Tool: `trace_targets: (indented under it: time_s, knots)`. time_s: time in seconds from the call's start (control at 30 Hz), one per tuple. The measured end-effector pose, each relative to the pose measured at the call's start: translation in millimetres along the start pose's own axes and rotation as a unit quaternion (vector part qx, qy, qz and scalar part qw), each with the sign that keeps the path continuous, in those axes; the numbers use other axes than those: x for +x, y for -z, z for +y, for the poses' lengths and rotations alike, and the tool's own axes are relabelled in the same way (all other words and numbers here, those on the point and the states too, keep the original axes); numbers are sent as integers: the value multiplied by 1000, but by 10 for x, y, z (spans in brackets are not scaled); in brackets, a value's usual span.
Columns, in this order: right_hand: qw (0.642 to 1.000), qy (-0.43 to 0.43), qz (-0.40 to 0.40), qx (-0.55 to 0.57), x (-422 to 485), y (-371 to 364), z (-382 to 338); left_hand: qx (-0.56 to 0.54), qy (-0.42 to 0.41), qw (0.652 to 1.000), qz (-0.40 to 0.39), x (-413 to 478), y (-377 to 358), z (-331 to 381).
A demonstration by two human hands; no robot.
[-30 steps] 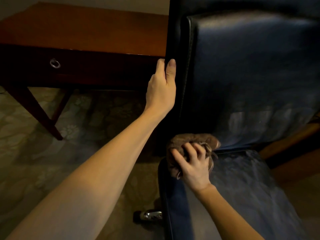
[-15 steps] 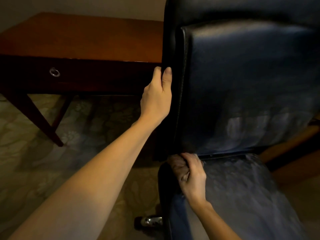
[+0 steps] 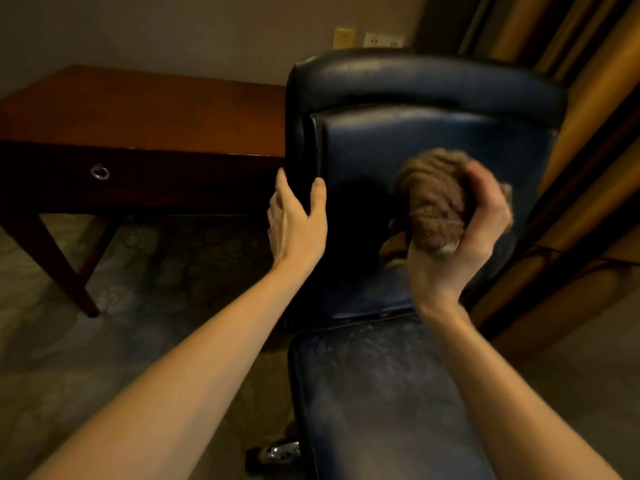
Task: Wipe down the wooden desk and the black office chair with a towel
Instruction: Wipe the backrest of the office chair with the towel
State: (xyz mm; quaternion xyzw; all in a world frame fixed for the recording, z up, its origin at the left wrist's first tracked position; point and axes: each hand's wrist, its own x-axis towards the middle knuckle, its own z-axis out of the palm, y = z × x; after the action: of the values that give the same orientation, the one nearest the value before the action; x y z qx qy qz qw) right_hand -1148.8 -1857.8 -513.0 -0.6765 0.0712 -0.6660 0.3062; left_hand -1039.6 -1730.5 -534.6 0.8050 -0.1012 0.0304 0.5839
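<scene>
The left hand (image 3: 298, 226) clasped the backrest edge of the black office chair (image 3: 415, 133), thumb in front. At its three o'clock the right hand (image 3: 460, 244) clutched the bunched towel (image 3: 433, 199) before the backrest. The wooden desk (image 3: 156, 112) stood at ten o'clock.

The floor (image 3: 145, 306) is a soft carpet with a pale leafy pattern. It fills the lower left of the frame. The wooden desk (image 3: 156, 109) stands on it at the upper left, on thin slanted legs (image 3: 65, 268). The black office chair (image 3: 415, 133) stands on the carpet too, right of the desk. One shiny wheel (image 3: 277, 452) shows at the bottom middle.
</scene>
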Motion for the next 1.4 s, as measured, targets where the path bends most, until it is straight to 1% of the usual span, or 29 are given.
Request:
trace_targets:
  time_s: [0.03,0.07,0.13,0.17,0.2,0.27,0.3,0.33,0.43,0.5,0.57,0.6,0.63,0.67,0.7,0.73,0.77,0.8,0.83,0.87,0.93,0.97,1.03,1.1,1.13,1.2,1.27,1.3,1.4]
  knots:
    - [997,54,2,-59,136,22,0,2,3,1000,-1,-39,-67,14]
    - [990,88,-5,-106,258,20,-10,8,6,1000,1,-59,-126,4]
    - [978,122,-49,-164,428,25,87,21,0,1000,19,-66,-269,-31]
    - [967,130,-98,-197,470,-9,205,28,-5,999,37,-48,-330,-47]
    - [952,125,-166,-227,477,-60,358,36,-9,997,61,-31,-396,-86]
    - [919,80,-298,-245,377,-145,657,37,-20,993,111,10,-472,-149]
    - [910,54,-336,-239,283,-183,815,34,-25,990,131,54,-522,-182]
    - [905,41,-349,-241,172,-197,925,26,-31,988,147,90,-560,-211]
    - [903,36,-336,-264,-233,-143,1165,11,-55,982,179,202,-666,-267]
    - [904,39,-330,-270,-531,-41,1344,11,-67,980,185,286,-767,-284]
    - [890,56,-348,-290,-867,119,1519,9,-76,981,177,342,-841,-298]
    - [872,61,-379,-303,-1021,217,1608,9,-80,982,170,366,-872,-296]
    - [847,60,-424,-314,-1162,318,1714,10,-84,983,165,391,-913,-297]
    - [813,50,-481,-323,-1264,410,1785,11,-85,983,162,410,-936,-288]
    - [782,26,-532,-325,-1352,499,1841,14,-88,983,160,419,-961,-280]
    - [765,-10,-559,-319,-1403,582,1858,16,-91,983,157,424,-978,-268]
    - [769,-48,-560,-303,-1434,663,1848,18,-94,983,154,422,-995,-256]
    - [790,-82,-538,-283,-1417,736,1812,18,-98,984,151,427,-1021,-234]
    - [818,-101,-504,-259,-1373,781,1758,20,-99,984,150,434,-1029,-228]
    - [849,-97,-461,-238,-1266,816,1684,20,-97,984,150,428,-1042,-221]
    - [916,-41,-350,-194,-943,799,1510,19,-91,985,144,443,-1042,-226]
    - [940,-12,-291,-176,-720,780,1414,17,-90,986,141,444,-1050,-218]
    - [965,33,-197,-168,-252,663,1212,18,-97,986,138,440,-1033,-215]
    - [965,72,-155,-200,153,504,1087,13,-97,986,136,437,-1013,-222]
    - [957,90,-158,-226,289,417,1079,10,-97,986,135,432,-1001,-228]
    - [930,104,-214,-279,377,209,1192,5,-99,985,138,440,-996,-248]
    - [902,97,-279,-315,202,43,1374,1,-100,984,147,456,-1000,-273]
    - [899,89,-288,-318,34,-19,1461,0,-101,983,151,483,-1004,-298]
    - [913,73,-272,-295,-519,-45,1661,4,-108,980,165,535,-1031,-335]
